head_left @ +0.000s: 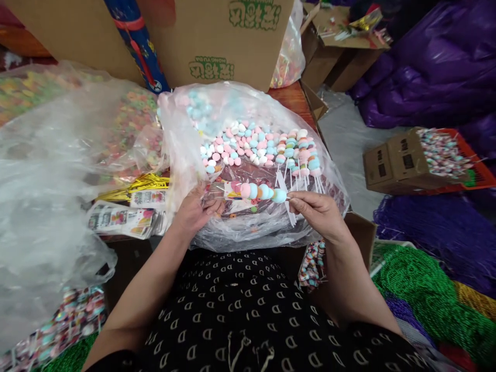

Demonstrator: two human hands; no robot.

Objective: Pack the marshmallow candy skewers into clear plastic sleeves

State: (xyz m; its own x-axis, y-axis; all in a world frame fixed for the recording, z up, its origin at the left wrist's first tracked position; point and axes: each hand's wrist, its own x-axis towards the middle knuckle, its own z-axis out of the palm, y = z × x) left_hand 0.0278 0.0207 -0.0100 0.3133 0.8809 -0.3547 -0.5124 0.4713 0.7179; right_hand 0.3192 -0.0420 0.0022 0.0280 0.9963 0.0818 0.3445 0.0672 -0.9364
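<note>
My right hand (318, 211) pinches the stick end of a marshmallow skewer (265, 192) strung with pink and blue pieces and orange rings. The skewer lies sideways, its far end partly in a small clear printed bag (228, 189). That bag is gripped in the fingers of my left hand (197, 209). Beneath both hands spreads a large clear plastic bag (248, 238), with loose pink, white and blue marshmallows (244, 142) in it. Several finished skewers (298, 152) lie side by side at its right, sticks toward me.
Left of the big bag lie gold twist ties (135, 186) and a stack of printed bags (120, 219). A bag of colored rings (135, 113) is behind them. Cardboard boxes (217, 31) stand at the back. A box of wrapped skewers (445, 152) sits at the right.
</note>
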